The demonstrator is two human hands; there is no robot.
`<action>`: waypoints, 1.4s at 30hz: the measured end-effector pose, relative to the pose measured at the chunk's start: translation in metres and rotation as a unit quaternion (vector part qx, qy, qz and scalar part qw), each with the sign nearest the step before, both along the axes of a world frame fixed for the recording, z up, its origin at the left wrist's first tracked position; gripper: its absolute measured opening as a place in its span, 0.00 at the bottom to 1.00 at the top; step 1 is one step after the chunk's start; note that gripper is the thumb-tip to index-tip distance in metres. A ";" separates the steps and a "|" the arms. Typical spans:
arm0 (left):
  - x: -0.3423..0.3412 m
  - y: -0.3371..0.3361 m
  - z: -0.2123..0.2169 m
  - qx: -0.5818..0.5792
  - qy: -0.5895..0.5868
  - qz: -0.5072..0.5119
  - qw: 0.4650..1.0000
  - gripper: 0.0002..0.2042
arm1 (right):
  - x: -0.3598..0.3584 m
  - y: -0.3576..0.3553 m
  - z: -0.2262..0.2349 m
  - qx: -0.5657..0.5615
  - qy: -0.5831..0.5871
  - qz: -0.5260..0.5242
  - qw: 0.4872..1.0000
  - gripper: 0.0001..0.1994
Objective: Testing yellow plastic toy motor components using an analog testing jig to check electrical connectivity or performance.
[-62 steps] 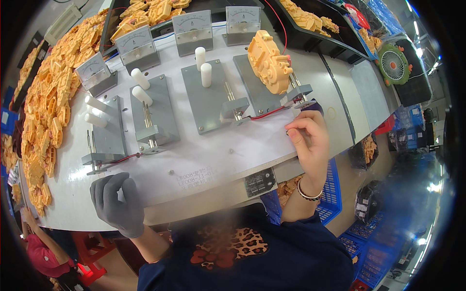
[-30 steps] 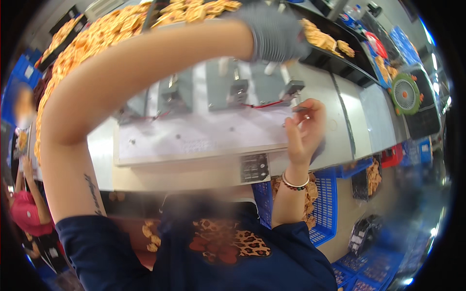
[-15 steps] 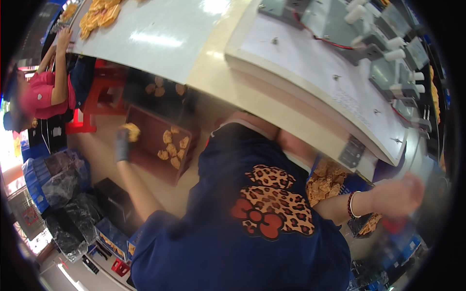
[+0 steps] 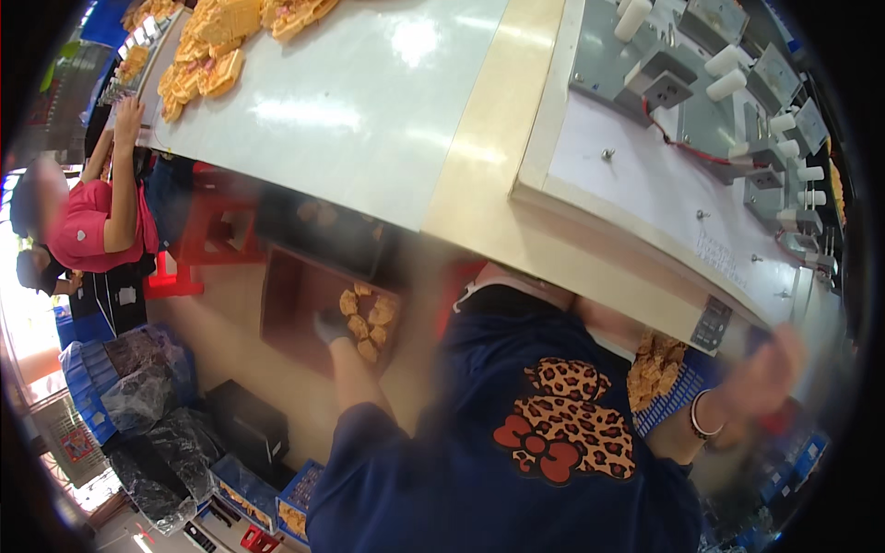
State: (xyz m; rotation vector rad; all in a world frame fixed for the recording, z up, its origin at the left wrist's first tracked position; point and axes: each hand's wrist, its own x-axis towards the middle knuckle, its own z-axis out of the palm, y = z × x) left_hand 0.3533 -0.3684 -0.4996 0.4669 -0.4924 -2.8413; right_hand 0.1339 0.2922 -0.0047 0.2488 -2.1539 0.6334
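Note:
My left hand (image 4: 332, 325), in a grey glove, reaches down into a brown crate (image 4: 293, 336) on the floor beside me. Right next to it in the crate lie several lumpy yellow-orange bundles (image 4: 379, 311). Its fingers are blurred and partly hidden, so I cannot see whether anything is in them. Out at the right, my bare right hand (image 4: 770, 373) is raised past the corner of the workbench, smeared by motion. A beaded bracelet and a pale bangle (image 4: 701, 415) circle that wrist.
White fixture boards (image 4: 682, 194) with metal blocks and white knobs stand on the bench (image 4: 369, 157), with larger yellow bundles (image 4: 217, 46) farther left. A blue basket (image 4: 682, 392) of tan pieces sits under the bench. A person in red (image 4: 101, 217) works at left beside red stools (image 4: 217, 226).
My left hand has gone down into the crate; the yellow bundle it carried no longer shows apart from the others. The view has shifted, and my right hand stays raised at the right.

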 end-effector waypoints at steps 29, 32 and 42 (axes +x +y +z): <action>-0.415 0.152 0.456 -0.923 0.019 -0.040 0.382 0.34 | -0.058 -0.102 0.019 -0.147 -0.096 0.315 0.933 0.12; -0.412 0.194 0.473 -0.883 -0.045 -0.066 0.463 0.25 | -0.084 -0.124 0.028 -0.145 -0.168 0.305 0.926 0.21; -0.429 0.211 0.490 -0.583 -0.054 -0.283 0.760 0.24 | -0.115 -0.157 0.018 -0.272 -0.242 0.317 0.876 0.35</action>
